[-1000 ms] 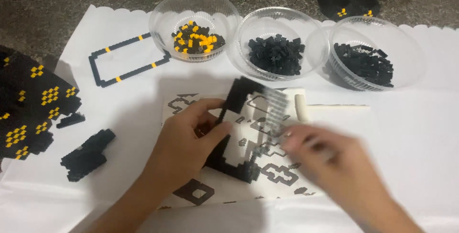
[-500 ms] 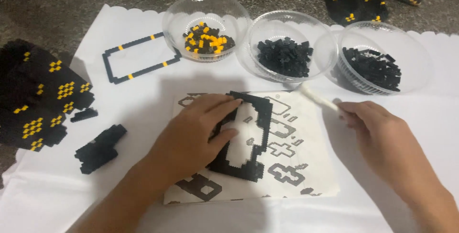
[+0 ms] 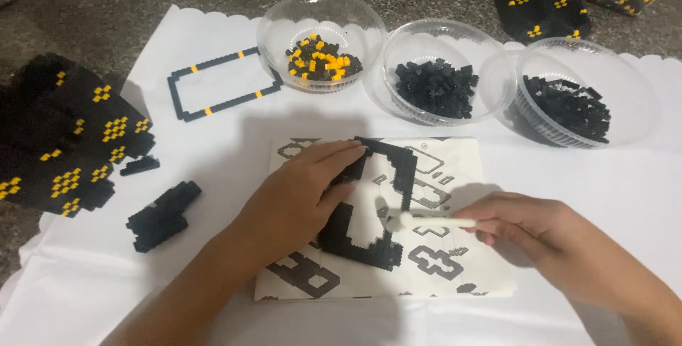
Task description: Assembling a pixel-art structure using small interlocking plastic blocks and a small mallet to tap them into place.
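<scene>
My left hand lies flat on a black brick frame, pressing it onto a white instruction sheet printed with grey shapes. The frame's left side is hidden under my fingers. My right hand grips a thin white stick tool; its rounded tip points left and sits just inside the frame's open middle.
Three clear bowls stand behind the sheet: one with black and yellow bricks, two with black bricks. A thin black rectangle outline with yellow dots, a black brick lump and black-yellow panels lie at the left.
My right hand has come back from the bowls to the sheet with the white stick, now near the frame. The frame, tilted up a second ago, lies flat under my left hand.
</scene>
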